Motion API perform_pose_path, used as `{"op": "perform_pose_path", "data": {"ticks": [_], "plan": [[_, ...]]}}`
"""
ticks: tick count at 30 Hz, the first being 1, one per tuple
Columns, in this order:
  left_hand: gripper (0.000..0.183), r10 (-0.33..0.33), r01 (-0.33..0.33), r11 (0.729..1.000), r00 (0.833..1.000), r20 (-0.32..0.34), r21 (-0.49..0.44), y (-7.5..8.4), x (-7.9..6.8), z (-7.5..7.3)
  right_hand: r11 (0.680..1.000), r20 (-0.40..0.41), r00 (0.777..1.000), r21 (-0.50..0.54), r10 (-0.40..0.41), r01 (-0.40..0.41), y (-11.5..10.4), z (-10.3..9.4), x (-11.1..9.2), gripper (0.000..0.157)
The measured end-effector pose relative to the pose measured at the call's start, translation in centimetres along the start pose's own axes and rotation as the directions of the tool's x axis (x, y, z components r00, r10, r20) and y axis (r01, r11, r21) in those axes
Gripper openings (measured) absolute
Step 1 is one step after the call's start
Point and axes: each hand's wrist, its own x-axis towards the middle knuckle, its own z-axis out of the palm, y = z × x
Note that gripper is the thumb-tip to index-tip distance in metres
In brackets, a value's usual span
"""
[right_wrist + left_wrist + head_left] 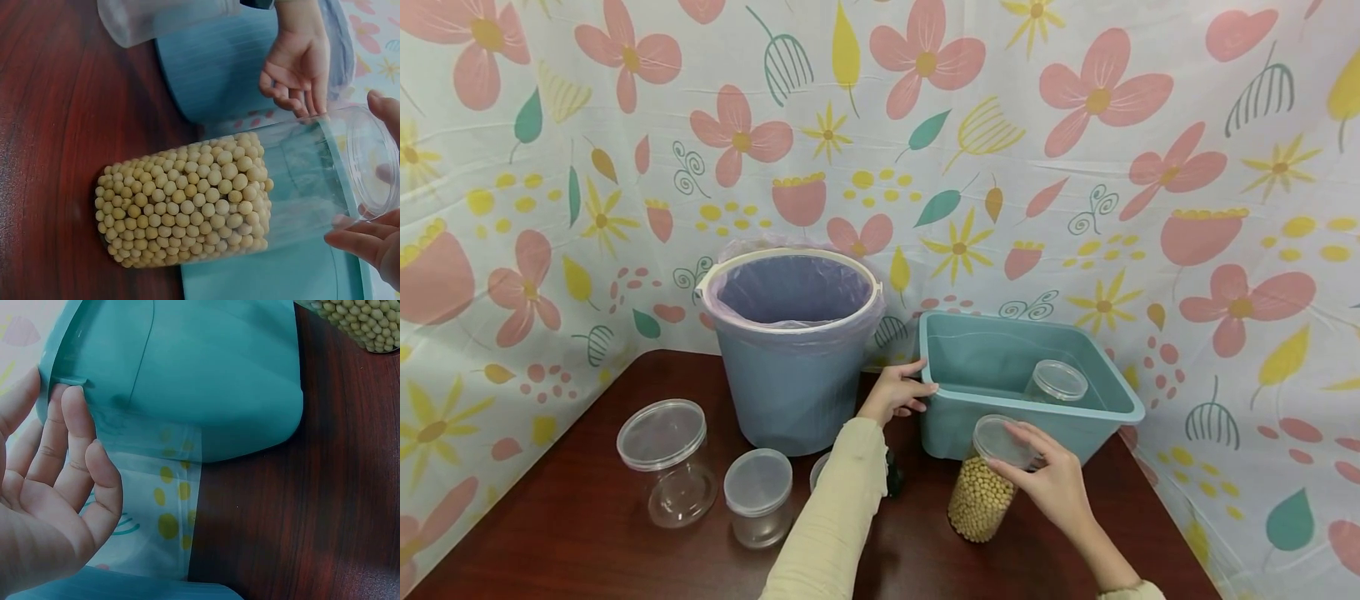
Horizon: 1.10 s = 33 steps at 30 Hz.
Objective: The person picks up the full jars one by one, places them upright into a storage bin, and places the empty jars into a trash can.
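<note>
My left hand [895, 394] grips the rim of a teal plastic basin [946, 429] at its left corner; in the left wrist view the fingertips [75, 400] are tucked under the rim. My right hand [1051, 479] holds a clear lidded jar of soybeans [981, 498] near its top, fingers and thumb around the lid. The jar is just in front of the basin, slightly tilted in the head view. Beans fill a bit more than half of it in the right wrist view [187, 203]. Inside the basin, at its right, is another clear lidded jar [1060, 380].
A blue bucket [790, 383] lined with a thin purple bag stands left of the basin. Clear lidded jars, a large one [662, 433] and a smaller one [759, 492], stand at the left of the dark wooden table [587, 508]. A floral cloth [1000, 208] hangs behind everything.
</note>
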Motion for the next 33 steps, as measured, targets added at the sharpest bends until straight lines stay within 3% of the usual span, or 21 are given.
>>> {"op": "perform_pose_path", "data": {"ticks": [5,6,11,12,14,15,19,22,26,33], "plan": [[0.057,-0.004,0.004,1.000,1.000,0.005,0.009,0.3,-0.3,0.1,1.000,-0.043,0.999,0.009,0.025,-0.024,0.0,0.0,-0.2,0.050],[0.057,-0.004,0.004,1.000,1.000,0.005,0.010,0.2,-0.3,0.2,0.998,-0.049,0.997,-0.029,0.055,-0.056,-1.4,-0.2,0.0,0.049],[0.057,0.000,0.000,1.000,1.000,0.003,0.013,-0.1,0.1,0.2,1.000,-0.097,0.995,0.025,-0.001,0.003,0.6,0.0,-0.4,0.051],[0.057,0.000,0.000,1.000,1.000,0.003,0.014,-0.1,0.1,0.2,1.000,-0.109,0.994,0.017,-0.001,0.003,-0.6,-0.2,-0.2,0.054],[0.057,-0.003,0.003,1.000,1.000,0.005,0.013,0.0,0.1,0.2,1.000,-0.122,0.992,0.026,-0.003,0.006,-0.9,-0.4,-0.1,0.052],[0.057,-0.003,0.003,1.000,1.000,0.005,0.013,0.0,0.1,0.2,1.000,-0.123,0.992,0.008,0.013,-0.012,-2.0,-0.7,0.2,0.050],[0.056,-0.004,0.004,1.000,1.000,0.011,0.016,0.1,0.2,0.3,0.994,-0.143,0.985,-0.033,0.094,-0.100,-3.5,-1.3,0.8,0.048],[0.056,-0.006,0.006,1.000,1.000,0.015,0.019,0.2,0.1,0.3,0.992,-0.171,0.978,-0.024,0.117,-0.122,-4.0,-1.6,1.2,0.049],[0.056,-0.003,0.003,1.000,1.000,0.013,0.020,0.3,0.0,0.2,0.997,-0.221,0.972,0.001,0.075,-0.077,-4.7,-2.2,2.1,0.050],[0.056,-0.008,0.008,1.000,1.000,0.011,0.023,0.3,-0.1,-0.1,0.999,-0.289,0.957,0.035,0.001,0.010,-8.0,-3.7,4.1,0.044]]}}
